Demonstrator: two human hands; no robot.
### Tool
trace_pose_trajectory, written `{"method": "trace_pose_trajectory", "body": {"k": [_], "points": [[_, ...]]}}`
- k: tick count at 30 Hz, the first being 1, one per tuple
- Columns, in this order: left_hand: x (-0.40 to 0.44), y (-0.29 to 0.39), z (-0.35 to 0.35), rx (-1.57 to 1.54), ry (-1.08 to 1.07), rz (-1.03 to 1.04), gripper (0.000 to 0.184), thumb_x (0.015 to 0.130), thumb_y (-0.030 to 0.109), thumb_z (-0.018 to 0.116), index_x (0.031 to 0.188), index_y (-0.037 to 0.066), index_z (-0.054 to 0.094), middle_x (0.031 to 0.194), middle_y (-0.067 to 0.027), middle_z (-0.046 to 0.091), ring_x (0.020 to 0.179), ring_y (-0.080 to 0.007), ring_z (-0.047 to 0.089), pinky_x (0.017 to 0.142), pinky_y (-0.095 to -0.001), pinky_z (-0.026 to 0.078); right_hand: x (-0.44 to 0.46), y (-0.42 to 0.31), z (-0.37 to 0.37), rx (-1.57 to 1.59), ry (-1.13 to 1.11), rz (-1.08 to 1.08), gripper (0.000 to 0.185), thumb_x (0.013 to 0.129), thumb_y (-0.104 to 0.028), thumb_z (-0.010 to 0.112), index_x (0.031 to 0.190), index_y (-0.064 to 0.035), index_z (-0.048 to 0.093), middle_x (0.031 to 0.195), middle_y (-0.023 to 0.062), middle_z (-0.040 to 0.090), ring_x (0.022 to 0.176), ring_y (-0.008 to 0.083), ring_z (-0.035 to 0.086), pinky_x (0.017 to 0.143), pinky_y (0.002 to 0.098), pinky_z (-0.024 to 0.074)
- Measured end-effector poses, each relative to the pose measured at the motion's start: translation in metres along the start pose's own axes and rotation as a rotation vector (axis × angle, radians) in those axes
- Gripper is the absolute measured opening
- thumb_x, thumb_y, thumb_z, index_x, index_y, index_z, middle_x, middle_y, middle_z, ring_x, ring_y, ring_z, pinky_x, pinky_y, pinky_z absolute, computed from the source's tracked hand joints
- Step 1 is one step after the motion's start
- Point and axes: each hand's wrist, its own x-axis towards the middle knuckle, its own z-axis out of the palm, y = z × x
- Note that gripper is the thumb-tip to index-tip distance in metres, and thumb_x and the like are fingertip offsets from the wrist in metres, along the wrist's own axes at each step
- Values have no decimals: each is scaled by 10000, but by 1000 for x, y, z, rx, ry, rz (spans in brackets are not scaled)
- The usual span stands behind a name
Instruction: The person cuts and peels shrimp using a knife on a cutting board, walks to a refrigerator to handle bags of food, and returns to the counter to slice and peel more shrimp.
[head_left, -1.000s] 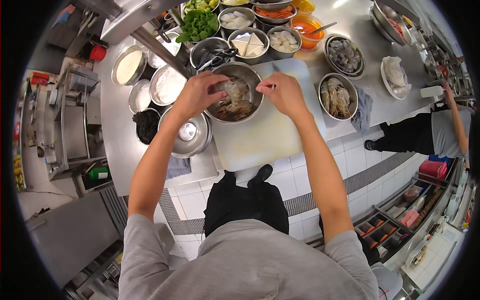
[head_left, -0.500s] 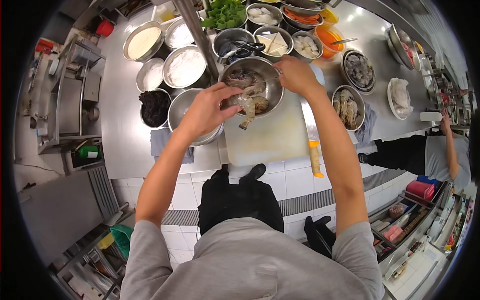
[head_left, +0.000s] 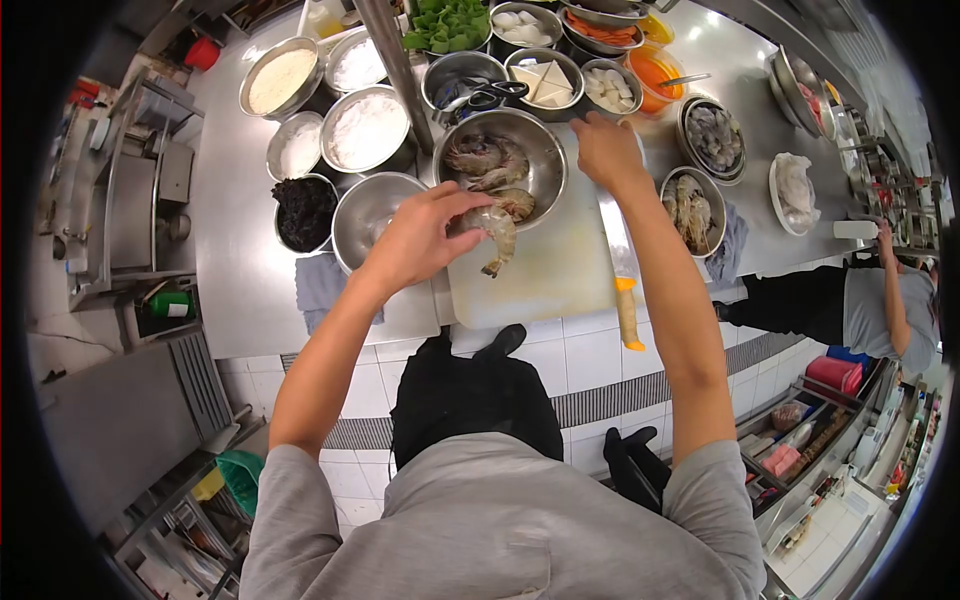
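My left hand pinches a raw grey shrimp between thumb and fingers, its tail hanging over the cutting board. Just beyond it stands a steel bowl with several raw shrimps inside. To the right of that bowl is my right hand, apart from the rim, its fingers loosely bent and slightly spread; no held thing shows. Below my right hand, a knife with a yellow-ended handle lies along the board's right edge, the handle jutting past the front.
Left are a steel bowl, a bowl of dark stuff and bowls of white powder. Scissors rest on a bowl behind. A shrimp bowl stands right. Another person is at far right. A metal post rises behind.
My right hand has let go of the bowl's rim and moved right. The shrimp in my left hand has come slightly away from the bowl, over the board.
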Motion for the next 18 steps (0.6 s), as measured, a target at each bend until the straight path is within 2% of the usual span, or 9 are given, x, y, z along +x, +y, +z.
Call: {"method": "trace_pose_trajectory", "body": {"k": [3,5,7,8,10,13,17,18], "points": [[5,6,8,-53,-41,10,392,811,120,764,1195,79,692,981,-114,651,823,-271,633,731,-364,515,-22,7,-4,61,51,102,286,853,-116,590,1127,-97,669,1064,149,662,969,330,677,856,498,502],[10,5,22,-60,-47,105,401,815,110,759,1207,76,679,1007,-114,646,845,-278,641,743,-372,525,-51,6,-10,109,76,170,343,848,-118,597,1187,-98,643,1058,157,659,947,342,678,832,500,507],[19,11,35,-57,-95,136,399,818,112,758,1206,72,676,1011,-115,642,858,-284,644,756,-377,528,-91,-1,-17,195,1,242,499,831,-99,616,1328,-111,574,1029,173,647,891,352,671,771,496,508],[23,14,42,-52,-134,160,397,820,114,757,1205,69,673,1016,-116,639,871,-290,648,768,-382,532,-107,-2,-15,192,3,252,499,831,-99,616,1328,-111,574,1029,173,647,891,352,671,771,496,508],[31,20,56,-23,-178,190,394,818,115,759,1200,66,673,1007,-118,638,880,-296,652,781,-385,532,-134,-1,-2,427,109,199,624,816,-83,633,1424,-130,502,1003,171,635,835,366,653,728,488,507],[35,30,75,-13,-203,253,384,812,117,765,1182,66,678,989,-123,634,891,-308,654,805,-387,529,-138,-2,-24,598,201,163,662,806,-49,637,1443,-144,487,1002,165,627,821,381,636,722,481,507],[26,42,86,-46,-229,238,383,812,128,770,1179,67,678,994,-120,638,874,-305,656,782,-391,528,-115,1,-66,698,248,118,586,805,-40,637,1376,-132,540,942,134,640,840,379,637,743,485,513],[21,44,86,-53,-246,194,380,815,132,769,1178,65,679,990,-119,639,868,-304,657,775,-391,527,-108,2,-74,725,246,134,453,813,-68,647,1264,-118,636,912,123,645,847,347,647,742,475,503]]}}
